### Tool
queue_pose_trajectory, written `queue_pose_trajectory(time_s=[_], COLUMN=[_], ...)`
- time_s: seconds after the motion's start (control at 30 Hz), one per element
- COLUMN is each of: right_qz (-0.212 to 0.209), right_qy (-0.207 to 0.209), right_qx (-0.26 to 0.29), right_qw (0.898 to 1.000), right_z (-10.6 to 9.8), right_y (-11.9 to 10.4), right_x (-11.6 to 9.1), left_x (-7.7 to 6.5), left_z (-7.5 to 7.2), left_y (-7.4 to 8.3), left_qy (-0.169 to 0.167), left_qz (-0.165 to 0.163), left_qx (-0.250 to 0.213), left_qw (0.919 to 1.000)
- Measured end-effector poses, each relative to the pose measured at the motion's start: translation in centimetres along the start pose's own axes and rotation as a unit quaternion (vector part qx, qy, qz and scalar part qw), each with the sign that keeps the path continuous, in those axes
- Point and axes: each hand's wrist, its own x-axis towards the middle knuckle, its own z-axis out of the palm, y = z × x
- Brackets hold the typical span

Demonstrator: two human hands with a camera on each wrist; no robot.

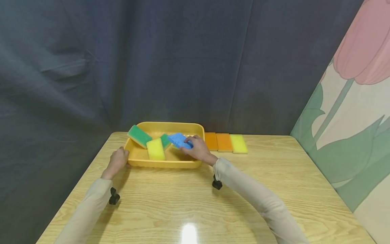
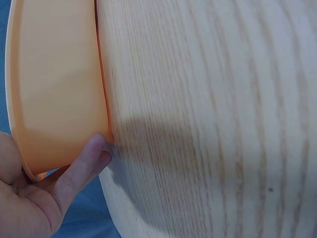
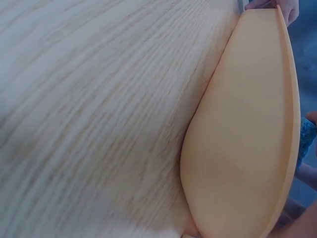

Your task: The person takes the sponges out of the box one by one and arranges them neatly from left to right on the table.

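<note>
A yellow plastic basin [image 1: 164, 164] stands near the table's back edge. My left hand [image 1: 118, 158] grips its left end; in the left wrist view the thumb and fingers [image 2: 81, 166] of that hand curl round the rim and wall. Over the basin's right part my right hand [image 1: 197, 148] pinches a blue sponge [image 1: 178, 139], tilted above the inside. In the right wrist view the blue sponge [image 3: 306, 139] shows just past the rim, with most of the hand cut off. Inside the basin are a green-topped sponge [image 1: 139, 136], a yellow sponge [image 1: 156, 149] and another green one [image 1: 165, 140].
Right of the basin two orange sponges [image 1: 224, 142] and a yellow sponge [image 1: 239, 144] lie in a row on the wooden table [image 1: 170, 200]. A dark curtain [image 1: 182, 67] hangs behind, and a wall with painted flowers [image 1: 359, 135] stands at the right.
</note>
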Motion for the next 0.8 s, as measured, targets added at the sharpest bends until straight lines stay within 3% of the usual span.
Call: queue_pose_trajectory(time_s=[0.8], right_qz=[0.042], right_qy=[0.054], right_qx=[0.005], right_qw=[0.998], right_z=[-1.3], right_y=[0.3], right_x=[-0.3], left_x=[0.1], left_z=[0.0], left_y=[-0.2], left_qy=[0.005], left_qz=[0.003], left_qx=[0.011], left_qw=[0.9999])
